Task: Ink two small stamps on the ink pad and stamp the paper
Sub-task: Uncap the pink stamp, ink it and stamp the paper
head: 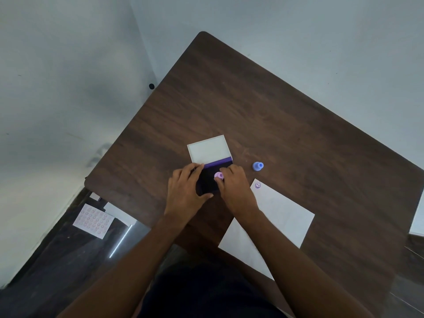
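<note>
An ink pad with a dark purple inking surface lies open on the brown table, its white lid folded back. My left hand grips the pad's left side. My right hand holds a small pink stamp pressed down on the pad. A small blue stamp stands alone to the right of the pad. The white paper lies right of my right arm, with one purple smiley print at its far corner.
On the dark floor at the left lie a sheet covered with several stamped prints and another white sheet. Another white paper pokes in at the right edge. Pale walls surround the table's far corner.
</note>
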A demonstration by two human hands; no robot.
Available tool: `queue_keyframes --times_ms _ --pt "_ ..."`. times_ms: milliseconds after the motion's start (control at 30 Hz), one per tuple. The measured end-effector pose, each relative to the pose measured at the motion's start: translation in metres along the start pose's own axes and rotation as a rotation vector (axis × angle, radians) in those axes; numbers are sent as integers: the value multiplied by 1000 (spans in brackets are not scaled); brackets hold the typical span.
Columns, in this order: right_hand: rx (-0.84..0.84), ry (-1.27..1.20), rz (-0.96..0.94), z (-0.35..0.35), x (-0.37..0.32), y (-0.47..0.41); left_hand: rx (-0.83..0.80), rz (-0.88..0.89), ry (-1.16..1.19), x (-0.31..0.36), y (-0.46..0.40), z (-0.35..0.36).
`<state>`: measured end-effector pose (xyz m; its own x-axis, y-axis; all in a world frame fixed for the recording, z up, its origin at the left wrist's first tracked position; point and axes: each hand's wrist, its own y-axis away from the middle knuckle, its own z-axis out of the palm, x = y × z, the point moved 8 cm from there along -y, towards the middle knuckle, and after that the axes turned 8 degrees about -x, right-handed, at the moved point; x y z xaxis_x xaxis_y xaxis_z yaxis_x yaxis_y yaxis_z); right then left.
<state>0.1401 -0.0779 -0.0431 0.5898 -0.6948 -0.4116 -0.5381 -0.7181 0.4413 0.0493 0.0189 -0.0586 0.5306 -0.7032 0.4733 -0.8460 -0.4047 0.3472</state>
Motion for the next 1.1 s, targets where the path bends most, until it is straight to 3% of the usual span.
queue_keyframes --times_ms 367,733,1100 --pt "8 -21 87 5 4 -10 27 16 -9 -2 -1 -3" --pt "-54 213 -40 17 -6 -13 32 -13 -5 -6 -3 -4" --pt "-47 187 -28 18 -3 -19 23 -7 -6 -5 -2 -5"
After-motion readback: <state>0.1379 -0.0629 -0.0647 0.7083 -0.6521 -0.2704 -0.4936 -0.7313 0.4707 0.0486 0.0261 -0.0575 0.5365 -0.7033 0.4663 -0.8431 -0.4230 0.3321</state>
